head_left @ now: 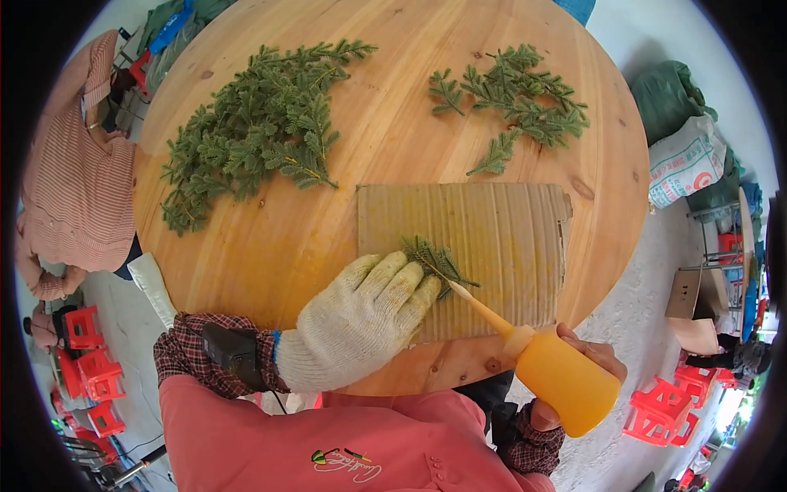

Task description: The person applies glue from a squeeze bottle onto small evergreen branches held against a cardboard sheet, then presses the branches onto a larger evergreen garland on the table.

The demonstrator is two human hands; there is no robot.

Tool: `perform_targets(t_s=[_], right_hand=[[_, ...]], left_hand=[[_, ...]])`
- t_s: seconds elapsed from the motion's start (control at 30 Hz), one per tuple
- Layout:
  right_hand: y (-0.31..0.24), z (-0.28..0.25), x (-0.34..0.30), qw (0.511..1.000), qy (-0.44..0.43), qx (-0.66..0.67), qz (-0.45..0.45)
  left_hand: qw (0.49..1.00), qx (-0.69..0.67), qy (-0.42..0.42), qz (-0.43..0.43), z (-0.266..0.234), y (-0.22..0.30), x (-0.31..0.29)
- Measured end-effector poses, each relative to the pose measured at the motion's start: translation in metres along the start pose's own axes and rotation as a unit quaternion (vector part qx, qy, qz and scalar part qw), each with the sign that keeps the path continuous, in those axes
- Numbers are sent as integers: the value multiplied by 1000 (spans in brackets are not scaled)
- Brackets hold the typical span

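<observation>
My left hand [361, 316], in a white knit glove with yellow stains, lies over the corrugated cardboard [516, 238]. Its fingertips hold a small green evergreen sprig [445, 264] against the board; part of the sprig is hidden beneath the glove. My bare right hand [594, 353] is wrapped round a yellow squeeze bottle [566, 381], which is tilted toward the left. The bottle's long tapered nozzle [479, 310] ends at the sprig's cut end. Whether anything flows from the tip, I cannot tell.
A large heap of evergreen sprigs [254, 123] covers the table's far left, and a smaller pile [525, 94] lies far right. The round wooden table [393, 107] has yellow smears. Another person in a striped top [82, 172] is at the left. Red stools [660, 410] and sacks [687, 160] stand around.
</observation>
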State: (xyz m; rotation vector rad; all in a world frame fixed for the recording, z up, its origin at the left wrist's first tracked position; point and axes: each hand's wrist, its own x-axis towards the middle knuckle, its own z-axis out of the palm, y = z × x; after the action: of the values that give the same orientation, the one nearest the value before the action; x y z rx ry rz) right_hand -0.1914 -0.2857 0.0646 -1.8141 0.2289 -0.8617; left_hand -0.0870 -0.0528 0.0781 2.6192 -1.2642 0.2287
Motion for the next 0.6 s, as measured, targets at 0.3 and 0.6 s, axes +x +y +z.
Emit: perform_targets(t_s=[0.3,0.6], right_hand=[[3,-13,2,996,-10,-52,-70],[-9,3,1,999,45,15,15]], left_hand=[[1000,-14,-6,-7,-2,1,0],[1000,-22,-5,-8,-2,1,2]])
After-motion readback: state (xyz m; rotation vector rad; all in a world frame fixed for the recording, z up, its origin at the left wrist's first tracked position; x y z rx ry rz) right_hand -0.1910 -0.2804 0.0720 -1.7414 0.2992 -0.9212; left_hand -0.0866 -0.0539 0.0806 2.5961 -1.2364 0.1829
